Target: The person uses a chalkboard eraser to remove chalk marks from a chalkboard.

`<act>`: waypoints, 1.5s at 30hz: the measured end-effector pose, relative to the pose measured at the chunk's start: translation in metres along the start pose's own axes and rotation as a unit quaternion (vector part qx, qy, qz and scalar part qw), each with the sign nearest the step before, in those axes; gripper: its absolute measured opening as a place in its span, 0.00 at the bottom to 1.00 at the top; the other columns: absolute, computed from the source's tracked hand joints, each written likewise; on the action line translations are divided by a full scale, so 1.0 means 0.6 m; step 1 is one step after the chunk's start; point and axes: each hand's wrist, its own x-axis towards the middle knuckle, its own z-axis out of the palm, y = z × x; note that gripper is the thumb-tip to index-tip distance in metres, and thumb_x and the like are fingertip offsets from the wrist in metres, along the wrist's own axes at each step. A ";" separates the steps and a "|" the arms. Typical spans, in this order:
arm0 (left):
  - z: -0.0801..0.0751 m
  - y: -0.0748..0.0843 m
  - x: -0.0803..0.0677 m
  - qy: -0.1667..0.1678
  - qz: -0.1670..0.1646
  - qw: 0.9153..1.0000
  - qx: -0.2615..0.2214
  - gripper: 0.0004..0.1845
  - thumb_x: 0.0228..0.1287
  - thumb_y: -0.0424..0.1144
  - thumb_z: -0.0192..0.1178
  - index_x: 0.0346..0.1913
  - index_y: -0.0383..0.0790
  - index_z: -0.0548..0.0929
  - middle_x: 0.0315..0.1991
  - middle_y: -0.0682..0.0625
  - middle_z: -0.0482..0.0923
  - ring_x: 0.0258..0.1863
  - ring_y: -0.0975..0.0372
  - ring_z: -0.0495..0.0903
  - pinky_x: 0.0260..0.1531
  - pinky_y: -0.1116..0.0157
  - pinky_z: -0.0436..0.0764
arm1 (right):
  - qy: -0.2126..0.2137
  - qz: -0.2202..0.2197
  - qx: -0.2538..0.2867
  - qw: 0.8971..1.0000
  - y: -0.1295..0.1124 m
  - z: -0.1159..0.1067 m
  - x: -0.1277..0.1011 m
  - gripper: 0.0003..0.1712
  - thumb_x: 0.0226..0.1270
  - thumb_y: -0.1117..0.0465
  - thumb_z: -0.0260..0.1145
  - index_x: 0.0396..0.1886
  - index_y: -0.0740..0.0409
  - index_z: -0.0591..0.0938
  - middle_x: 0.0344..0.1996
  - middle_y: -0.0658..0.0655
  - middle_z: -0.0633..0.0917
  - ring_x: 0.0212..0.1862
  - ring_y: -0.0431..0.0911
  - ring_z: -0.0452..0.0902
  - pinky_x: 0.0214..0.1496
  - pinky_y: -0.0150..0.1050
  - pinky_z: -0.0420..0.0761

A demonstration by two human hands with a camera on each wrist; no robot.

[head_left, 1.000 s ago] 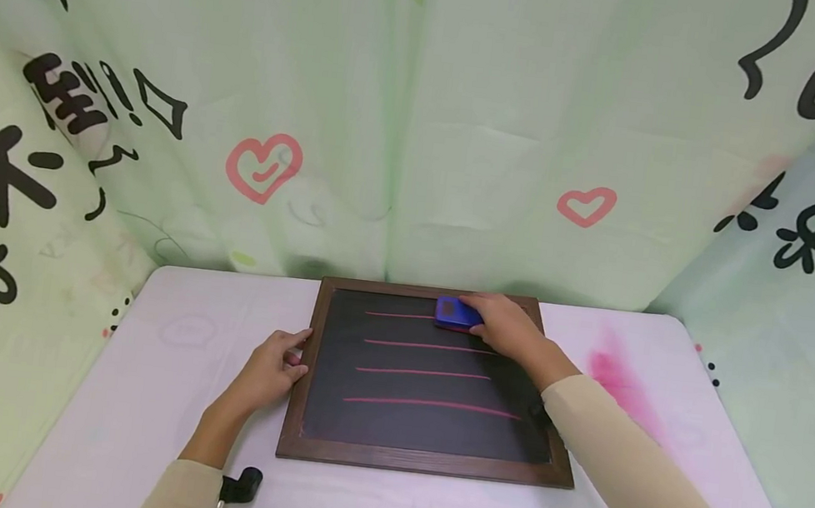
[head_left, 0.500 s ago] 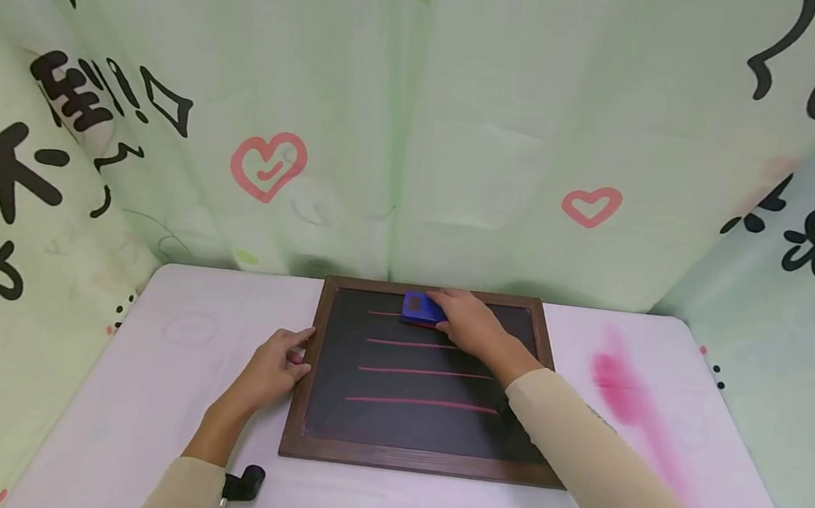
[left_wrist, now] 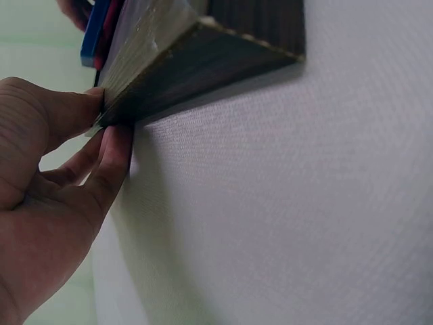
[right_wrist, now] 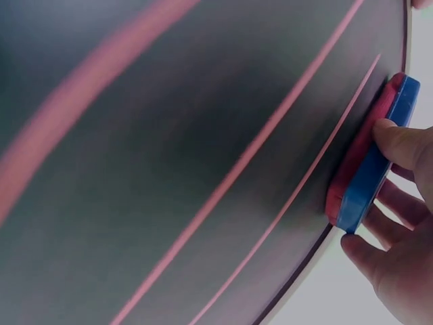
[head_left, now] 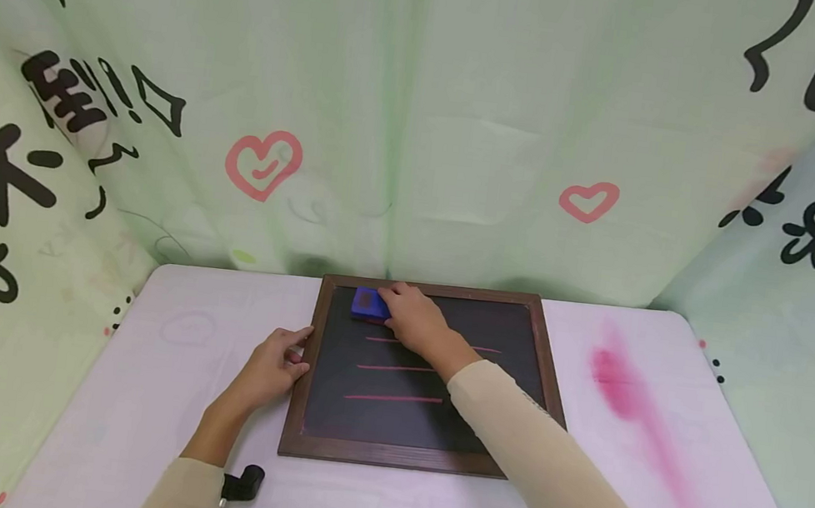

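Observation:
A wood-framed blackboard [head_left: 332, 413] lies on the white-covered table, with three pink lines across its dark surface. My right hand [head_left: 418, 322] grips a blue eraser [head_left: 370, 303] near the board's upper left corner. In the right wrist view the eraser's red pad [right_wrist: 365, 145] faces the board, thumb on one side and fingers on the other. My left hand [head_left: 272, 366] holds the left edge of the frame; in the left wrist view its thumb and fingers pinch the wooden side [left_wrist: 169, 74]. My right forearm covers the board's lower right part.
Pale green cloth [head_left: 482, 128] with black writing and pink hearts hangs behind and on both sides of the table [head_left: 172, 395]. A pink smear [head_left: 619, 387] marks the tabletop to the right. A small black device [head_left: 243, 482] sits at my left wrist.
My right hand has slid the eraser left along the top of the board, and the top pink line no longer shows. My left hand stays at the frame.

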 end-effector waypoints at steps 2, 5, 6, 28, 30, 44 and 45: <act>0.001 0.000 0.000 0.000 0.001 1.000 0.001 0.32 0.62 0.21 0.65 0.71 0.28 0.73 0.54 0.33 0.76 0.41 0.54 0.80 0.37 0.69 0.78 | -0.002 0.002 -0.008 1.000 -0.016 0.003 0.006 0.33 0.74 0.57 0.67 0.76 0.56 0.71 0.70 0.60 0.75 0.70 0.57 0.72 0.67 0.51 0.77; 0.003 0.001 0.000 0.001 0.002 1.000 0.000 0.32 0.63 0.21 0.65 0.71 0.28 0.73 0.54 0.33 0.76 0.41 0.55 0.79 0.36 0.70 0.77 | 0.004 0.007 -0.022 1.000 -0.038 0.008 0.012 0.33 0.74 0.56 0.68 0.75 0.53 0.71 0.70 0.59 0.76 0.68 0.56 0.74 0.64 0.51 0.80; 0.003 0.002 0.000 0.001 0.002 1.000 -0.001 0.32 0.63 0.21 0.65 0.71 0.28 0.73 0.55 0.33 0.76 0.41 0.55 0.79 0.36 0.70 0.77 | 0.006 0.009 -0.025 1.000 -0.044 0.009 0.013 0.33 0.74 0.55 0.68 0.75 0.52 0.72 0.69 0.59 0.76 0.68 0.56 0.74 0.63 0.50 0.81; 0.004 0.003 0.001 -0.002 -0.008 1.000 -0.009 0.33 0.64 0.21 0.64 0.72 0.29 0.72 0.56 0.33 0.75 0.42 0.55 0.79 0.37 0.70 0.78 | 0.018 0.041 -0.023 0.999 -0.052 0.008 0.002 0.33 0.73 0.53 0.69 0.75 0.46 0.73 0.69 0.58 0.76 0.67 0.55 0.73 0.63 0.52 0.79; 0.004 0.003 0.000 0.000 -0.004 1.000 -0.008 0.32 0.63 0.21 0.64 0.72 0.28 0.72 0.55 0.33 0.75 0.42 0.54 0.79 0.37 0.70 0.78 | 0.017 0.044 -0.014 0.999 -0.041 0.006 -0.002 0.33 0.74 0.54 0.69 0.76 0.47 0.72 0.69 0.58 0.76 0.67 0.56 0.73 0.63 0.53 0.79; 0.002 -0.001 0.000 0.008 0.009 1.000 0.006 0.32 0.62 0.20 0.65 0.71 0.28 0.73 0.52 0.33 0.77 0.41 0.53 0.80 0.37 0.68 0.79 | 0.046 0.050 0.000 0.998 0.060 0.002 -0.055 0.34 0.72 0.56 0.70 0.76 0.51 0.72 0.68 0.63 0.76 0.67 0.61 0.74 0.64 0.58 0.78; 0.002 -0.001 -0.001 0.008 0.008 1.000 0.005 0.32 0.62 0.20 0.65 0.71 0.28 0.74 0.52 0.33 0.77 0.41 0.54 0.80 0.37 0.68 0.79 | 0.049 0.051 0.003 0.998 0.066 0.002 -0.060 0.34 0.72 0.56 0.70 0.76 0.51 0.72 0.67 0.63 0.77 0.67 0.61 0.74 0.64 0.58 0.78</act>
